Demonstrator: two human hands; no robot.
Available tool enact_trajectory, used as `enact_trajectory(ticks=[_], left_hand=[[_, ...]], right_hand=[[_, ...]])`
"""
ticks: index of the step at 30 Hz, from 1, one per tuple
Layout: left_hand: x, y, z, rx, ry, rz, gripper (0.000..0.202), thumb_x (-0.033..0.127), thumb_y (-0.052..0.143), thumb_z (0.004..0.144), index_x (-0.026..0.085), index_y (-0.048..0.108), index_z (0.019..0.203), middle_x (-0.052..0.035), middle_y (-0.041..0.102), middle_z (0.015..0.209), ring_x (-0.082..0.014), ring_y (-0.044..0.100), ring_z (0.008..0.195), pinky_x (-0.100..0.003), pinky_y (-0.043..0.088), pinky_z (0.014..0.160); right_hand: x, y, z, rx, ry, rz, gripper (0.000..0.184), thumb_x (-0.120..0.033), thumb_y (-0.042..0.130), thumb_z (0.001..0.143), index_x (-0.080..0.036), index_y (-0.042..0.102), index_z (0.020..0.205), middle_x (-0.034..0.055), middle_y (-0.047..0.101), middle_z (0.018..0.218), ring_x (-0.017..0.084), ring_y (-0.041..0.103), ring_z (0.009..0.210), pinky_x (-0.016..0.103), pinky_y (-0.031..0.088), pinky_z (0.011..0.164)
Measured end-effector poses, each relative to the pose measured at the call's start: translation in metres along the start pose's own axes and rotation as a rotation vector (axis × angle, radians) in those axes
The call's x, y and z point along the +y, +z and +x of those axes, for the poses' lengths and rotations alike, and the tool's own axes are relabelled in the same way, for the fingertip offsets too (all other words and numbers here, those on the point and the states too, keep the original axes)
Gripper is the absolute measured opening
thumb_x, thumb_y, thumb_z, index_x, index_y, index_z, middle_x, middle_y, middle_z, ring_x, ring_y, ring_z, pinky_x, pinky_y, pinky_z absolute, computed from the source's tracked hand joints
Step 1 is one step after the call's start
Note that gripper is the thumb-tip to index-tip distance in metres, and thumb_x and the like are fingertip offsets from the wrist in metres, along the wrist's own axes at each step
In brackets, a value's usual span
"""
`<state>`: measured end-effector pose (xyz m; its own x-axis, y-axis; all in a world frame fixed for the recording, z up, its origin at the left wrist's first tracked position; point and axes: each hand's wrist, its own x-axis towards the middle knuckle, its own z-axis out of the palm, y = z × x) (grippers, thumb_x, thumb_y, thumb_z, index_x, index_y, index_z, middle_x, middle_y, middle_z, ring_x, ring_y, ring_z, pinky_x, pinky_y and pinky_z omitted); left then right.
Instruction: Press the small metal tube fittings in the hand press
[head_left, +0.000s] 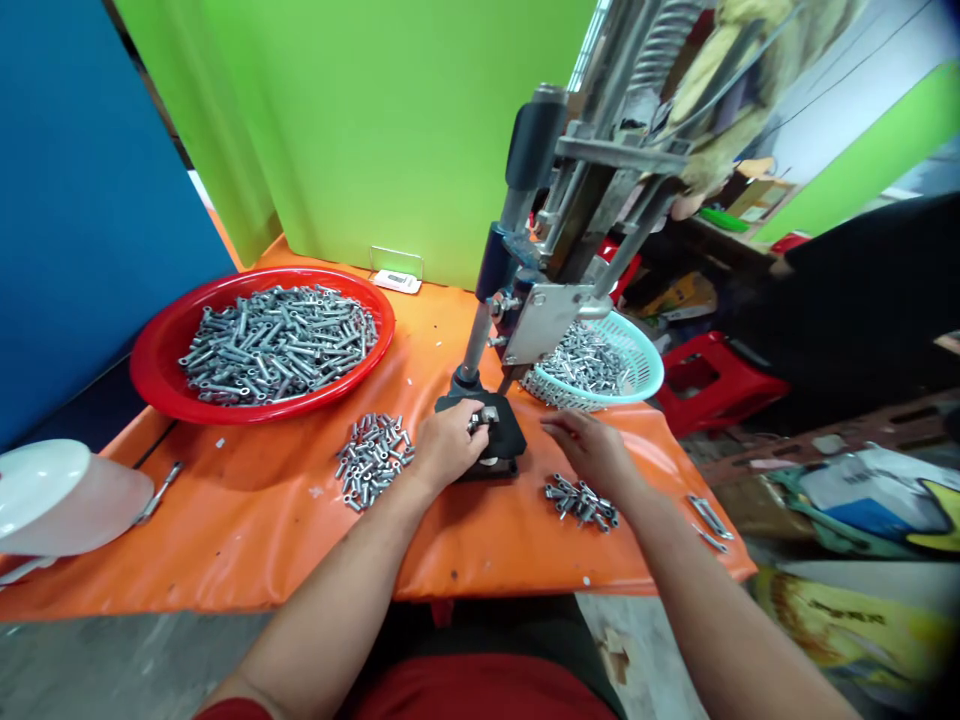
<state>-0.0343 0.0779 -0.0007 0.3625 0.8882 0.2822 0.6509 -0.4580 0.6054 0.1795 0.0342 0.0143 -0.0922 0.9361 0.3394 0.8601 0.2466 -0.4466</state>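
My left hand (450,443) rests on the black base (508,432) of a hand press. Its fingers are closed round a small metal tube (475,424) beside the metal fixture (490,414). My right hand (592,450) hovers right of the base, fingers stretched to the left and partly apart, with nothing visible in them. Just below it lies a small pile of metal tubes (581,503). A larger pile of similar tubes (373,460) lies left of my left hand. Above the base stands the press column (478,340), with a metal plate (546,322) on its head.
A red basin (146,365) full of metal tubes stands at the back left. Behind the press is a light-blue basket (645,360) of metal parts. Wrenches (709,517) lie at the right edge, a white tub (97,500) at the left. A red stool (712,385) stands beyond.
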Motion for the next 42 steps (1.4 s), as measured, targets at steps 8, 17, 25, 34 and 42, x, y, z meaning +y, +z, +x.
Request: enact_trajectory(ticks=[8, 17, 25, 34, 42], left_hand=[[0.001, 0.002, -0.002, 0.045, -0.008, -0.006, 0.03, 0.027, 0.056, 0.08, 0.024, 0.061, 0.11, -0.0034, 0.071, 0.096, -0.0201, 0.064, 0.09, -0.028, 0.047, 0.078], [0.001, 0.004, -0.002, 0.057, 0.003, -0.011, 0.03, 0.028, 0.055, 0.081, 0.023, 0.06, 0.11, -0.0035, 0.071, 0.096, -0.0205, 0.065, 0.091, -0.029, 0.048, 0.078], [-0.001, 0.003, -0.002, 0.089, 0.022, -0.066, 0.032, 0.028, 0.055, 0.08, 0.023, 0.059, 0.111, -0.0043, 0.071, 0.095, -0.021, 0.066, 0.087, -0.031, 0.05, 0.075], [0.009, 0.005, -0.014, 0.045, 0.517, -0.082, 0.026, 0.028, 0.049, 0.086, 0.019, 0.065, 0.103, -0.0068, 0.071, 0.08, -0.0184, 0.066, 0.073, -0.03, 0.049, 0.067], [0.012, 0.007, -0.011, 0.132, 0.27, -0.319, 0.019, 0.026, 0.049, 0.087, 0.019, 0.066, 0.089, -0.0042, 0.071, 0.081, -0.015, 0.065, 0.074, -0.026, 0.048, 0.069]], right_hand=[[0.049, -0.059, -0.075, -0.402, 0.354, -0.25, 0.025, -0.036, 0.048, 0.085, -0.021, 0.068, 0.083, 0.0034, 0.064, 0.083, 0.014, 0.06, 0.07, 0.024, 0.041, 0.061], [0.027, -0.046, -0.079, -0.365, 0.413, -0.322, 0.015, -0.027, 0.049, 0.078, -0.019, 0.061, 0.078, 0.0033, 0.062, 0.083, 0.014, 0.059, 0.072, 0.023, 0.038, 0.062], [0.036, -0.039, -0.077, -0.301, 0.404, -0.272, 0.015, -0.026, 0.052, 0.075, -0.02, 0.055, 0.088, 0.0002, 0.062, 0.069, 0.015, 0.058, 0.06, 0.023, 0.036, 0.052], [-0.038, -0.033, -0.027, -0.145, -0.077, -0.02, 0.008, -0.018, 0.049, 0.082, -0.02, 0.056, 0.085, 0.0041, 0.059, 0.086, 0.014, 0.058, 0.078, 0.026, 0.048, 0.07], [-0.046, 0.003, 0.0, 0.037, 0.056, 0.458, 0.021, -0.034, 0.062, 0.081, -0.018, 0.06, 0.094, 0.0062, 0.062, 0.088, 0.014, 0.061, 0.078, 0.027, 0.053, 0.07]])
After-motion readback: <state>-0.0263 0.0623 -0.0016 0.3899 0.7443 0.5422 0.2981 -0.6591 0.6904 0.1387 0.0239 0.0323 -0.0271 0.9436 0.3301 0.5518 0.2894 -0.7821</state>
